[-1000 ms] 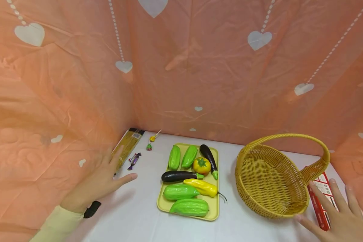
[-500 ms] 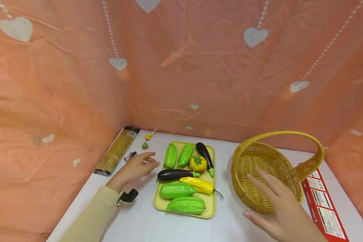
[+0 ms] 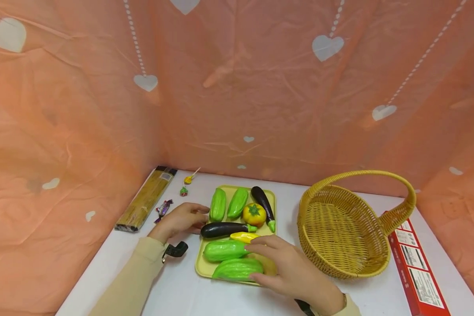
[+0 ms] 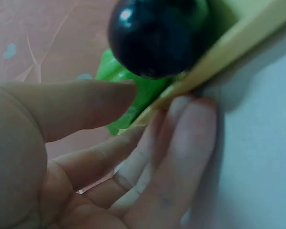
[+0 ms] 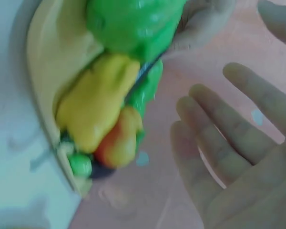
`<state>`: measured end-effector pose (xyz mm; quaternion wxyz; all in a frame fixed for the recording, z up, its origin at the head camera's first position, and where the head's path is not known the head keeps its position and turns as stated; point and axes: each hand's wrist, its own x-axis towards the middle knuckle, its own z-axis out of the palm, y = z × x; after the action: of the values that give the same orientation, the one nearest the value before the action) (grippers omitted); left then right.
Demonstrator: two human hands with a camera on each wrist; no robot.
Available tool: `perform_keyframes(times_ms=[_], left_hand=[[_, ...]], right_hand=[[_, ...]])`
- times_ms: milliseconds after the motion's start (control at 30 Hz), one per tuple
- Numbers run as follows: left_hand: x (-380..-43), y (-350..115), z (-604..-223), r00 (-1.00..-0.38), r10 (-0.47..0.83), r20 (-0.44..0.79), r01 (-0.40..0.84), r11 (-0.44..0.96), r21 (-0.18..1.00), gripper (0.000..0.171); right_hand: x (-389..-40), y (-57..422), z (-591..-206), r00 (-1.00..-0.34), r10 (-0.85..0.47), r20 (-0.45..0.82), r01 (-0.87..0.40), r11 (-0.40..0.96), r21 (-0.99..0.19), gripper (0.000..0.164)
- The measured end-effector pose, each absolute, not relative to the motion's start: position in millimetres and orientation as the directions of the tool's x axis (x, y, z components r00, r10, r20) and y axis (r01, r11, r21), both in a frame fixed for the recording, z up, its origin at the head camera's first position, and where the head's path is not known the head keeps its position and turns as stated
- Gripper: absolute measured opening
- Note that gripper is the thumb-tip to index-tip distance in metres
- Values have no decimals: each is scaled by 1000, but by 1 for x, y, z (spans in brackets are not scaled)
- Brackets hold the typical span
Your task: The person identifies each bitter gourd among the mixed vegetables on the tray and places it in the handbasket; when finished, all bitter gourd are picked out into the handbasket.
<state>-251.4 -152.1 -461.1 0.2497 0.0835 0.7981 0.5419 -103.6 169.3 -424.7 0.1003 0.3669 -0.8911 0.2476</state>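
As your right hand (image 3: 286,265) came across from in front of the basket (image 3: 332,228) to hover over the near right part of the yellow tray (image 3: 203,268), your left hand (image 3: 180,219) drew up to the tray's left edge; that put the tray between both hands and seemed to make it the centre of your work. Your right fingers were apart and clasped nothing, while your left thumb and fingers stood apart at the rim, though whether they touched it could not be told. On the tray lay two dark eggplants (image 3: 221,229), a round orange fruit (image 3: 254,214), four green vegetables (image 3: 225,250) and a yellow pepper (image 3: 242,237), partly hidden by your right hand. The white table (image 3: 181,289) also bore a red box (image 3: 414,263) beside the basket and, to your left, a bundle of sticks (image 3: 144,204) near a wrapped sweet (image 3: 164,209), with a pink sheet (image 3: 276,101) patterned with pale hearts hanging behind
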Motion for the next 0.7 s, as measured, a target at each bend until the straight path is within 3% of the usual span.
perform_keyframes(times_ms=[300,700], left_hand=[[-251,-151,-466,-864,402,-304,-150,371,916,48],[-255,-154,-470,-863,401,-306,-152,372,916,48]], right_hand=[[-106,149,-446,-731,-629,264,-674,603,-428,43],[-106,148,-449,-749,-635,186,-645,637,-422,42]])
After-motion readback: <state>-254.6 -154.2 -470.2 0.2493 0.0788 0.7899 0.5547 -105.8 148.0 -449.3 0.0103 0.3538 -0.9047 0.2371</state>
